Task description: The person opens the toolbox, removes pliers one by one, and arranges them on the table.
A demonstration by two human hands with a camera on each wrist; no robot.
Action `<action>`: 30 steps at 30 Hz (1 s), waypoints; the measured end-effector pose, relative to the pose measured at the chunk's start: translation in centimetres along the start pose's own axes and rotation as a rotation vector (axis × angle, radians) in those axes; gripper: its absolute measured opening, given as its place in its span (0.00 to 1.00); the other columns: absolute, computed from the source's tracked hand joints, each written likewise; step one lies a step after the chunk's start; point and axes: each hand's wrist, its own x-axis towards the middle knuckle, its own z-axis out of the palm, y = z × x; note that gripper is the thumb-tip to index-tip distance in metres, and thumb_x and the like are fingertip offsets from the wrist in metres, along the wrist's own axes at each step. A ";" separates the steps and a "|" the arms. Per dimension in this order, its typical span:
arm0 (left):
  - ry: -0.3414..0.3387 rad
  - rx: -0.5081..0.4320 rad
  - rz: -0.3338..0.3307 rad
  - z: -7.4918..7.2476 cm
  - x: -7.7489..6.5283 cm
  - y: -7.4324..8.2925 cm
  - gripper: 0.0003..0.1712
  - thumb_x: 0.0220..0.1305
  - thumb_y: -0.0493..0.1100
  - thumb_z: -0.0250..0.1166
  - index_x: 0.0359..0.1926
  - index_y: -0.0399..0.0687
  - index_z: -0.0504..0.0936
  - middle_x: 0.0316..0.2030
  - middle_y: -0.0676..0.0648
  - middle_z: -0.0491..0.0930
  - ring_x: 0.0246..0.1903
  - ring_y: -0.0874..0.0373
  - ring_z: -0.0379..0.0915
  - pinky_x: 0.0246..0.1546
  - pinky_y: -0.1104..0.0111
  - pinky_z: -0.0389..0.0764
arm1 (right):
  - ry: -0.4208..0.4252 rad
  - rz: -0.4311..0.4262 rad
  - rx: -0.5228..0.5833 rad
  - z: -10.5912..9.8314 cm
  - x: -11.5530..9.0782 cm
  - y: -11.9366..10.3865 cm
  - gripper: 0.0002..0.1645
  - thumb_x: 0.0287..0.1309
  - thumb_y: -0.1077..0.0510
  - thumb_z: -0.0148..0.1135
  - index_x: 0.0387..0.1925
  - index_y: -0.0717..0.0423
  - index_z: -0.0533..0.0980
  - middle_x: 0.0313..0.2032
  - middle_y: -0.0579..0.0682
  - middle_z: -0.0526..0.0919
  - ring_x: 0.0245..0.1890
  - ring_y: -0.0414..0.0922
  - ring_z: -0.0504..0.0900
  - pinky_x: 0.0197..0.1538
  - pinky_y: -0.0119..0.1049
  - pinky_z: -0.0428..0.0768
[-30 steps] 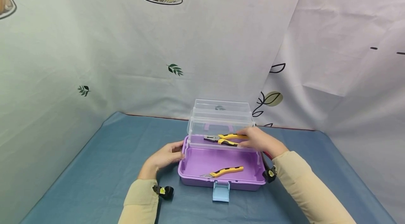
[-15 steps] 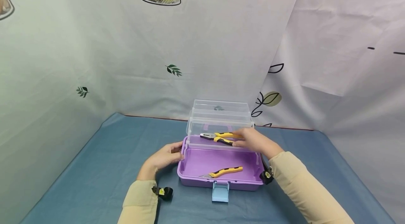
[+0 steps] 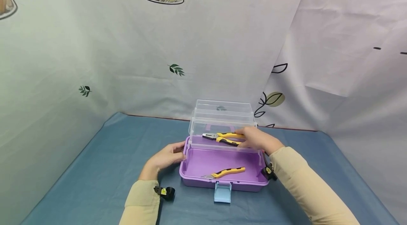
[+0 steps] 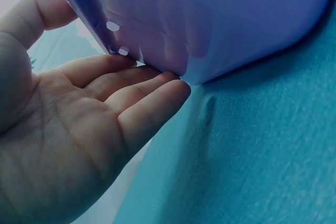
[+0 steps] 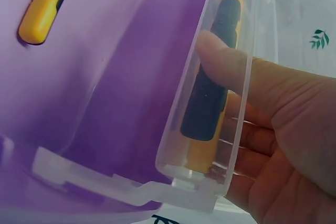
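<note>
A purple toolbox stands with its lid and clear tray raised at the back. My left hand grips its left side, the thumb by the rim; in the left wrist view the other fingers touch the outer wall. In the clear tray lie combination pliers with yellow and black handles, jaws to the left. My right hand holds them by the handles; the right wrist view shows the thumb over a dark grip. In the box bottom lies a utility knife with a yellow and black handle.
A light blue latch hangs down at the box's front. The box rests on a blue cloth-covered table. A pale printed curtain rises behind and along the sides.
The pliers have shifted slightly left and back in the tray, with my right hand on their handles. My left hand and the box have stayed in place.
</note>
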 end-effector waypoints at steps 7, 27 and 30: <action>-0.009 -0.003 0.004 0.0 0.1 -0.1 0.42 0.57 0.37 0.58 0.71 0.32 0.52 0.65 0.31 0.63 0.61 0.45 0.67 0.58 0.61 0.74 | 0.020 -0.041 0.029 0.1 -0.1 0.3 0.37 0.53 0.54 0.67 0.62 0.65 0.68 0.57 0.61 0.75 0.57 0.55 0.74 0.60 0.51 0.74; -0.006 -0.003 -0.004 -0.2 0.2 0.0 0.42 0.57 0.37 0.59 0.71 0.34 0.53 0.66 0.32 0.63 0.62 0.46 0.66 0.59 0.61 0.74 | -0.013 -0.078 0.155 -0.5 -0.9 0.1 0.34 0.46 0.54 0.68 0.56 0.65 0.74 0.39 0.49 0.80 0.35 0.43 0.73 0.41 0.37 0.76; -0.008 -0.003 -0.014 -0.1 0.2 0.1 0.43 0.56 0.38 0.58 0.71 0.33 0.52 0.66 0.32 0.63 0.62 0.46 0.66 0.59 0.60 0.73 | 0.019 -0.089 0.135 0.1 -0.9 0.2 0.31 0.43 0.57 0.65 0.52 0.65 0.75 0.37 0.50 0.77 0.34 0.43 0.72 0.36 0.35 0.73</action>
